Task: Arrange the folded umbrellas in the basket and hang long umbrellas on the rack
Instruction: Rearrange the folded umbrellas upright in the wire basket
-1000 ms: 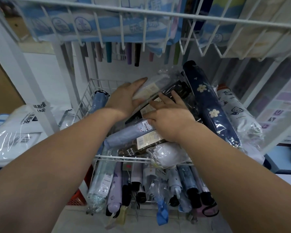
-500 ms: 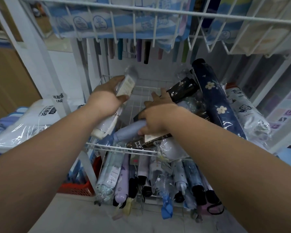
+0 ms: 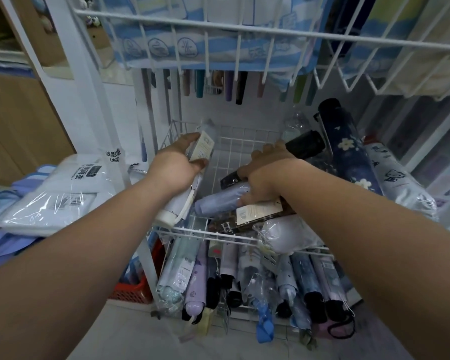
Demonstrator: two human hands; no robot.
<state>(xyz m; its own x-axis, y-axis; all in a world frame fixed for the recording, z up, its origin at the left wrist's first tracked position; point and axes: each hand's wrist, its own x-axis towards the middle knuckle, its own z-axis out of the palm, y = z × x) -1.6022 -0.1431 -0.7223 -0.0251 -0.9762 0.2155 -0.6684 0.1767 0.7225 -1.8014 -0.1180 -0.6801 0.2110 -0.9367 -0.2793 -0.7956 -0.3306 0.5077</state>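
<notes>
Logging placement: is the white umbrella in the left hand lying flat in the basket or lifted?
Lifted: left hand grips white umbrella, tilted, over the basket's left side.

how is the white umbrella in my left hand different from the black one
The white umbrella is pale, tagged and held steep by the left hand at the left of the basket; the black umbrella is dark and lies slanted on the pile under the right hand. Both are folded and gripped.

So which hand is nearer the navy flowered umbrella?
Right. The right hand is just left of the navy umbrella, gripping a black umbrella; the left hand is farther left, holding a white umbrella.
</notes>
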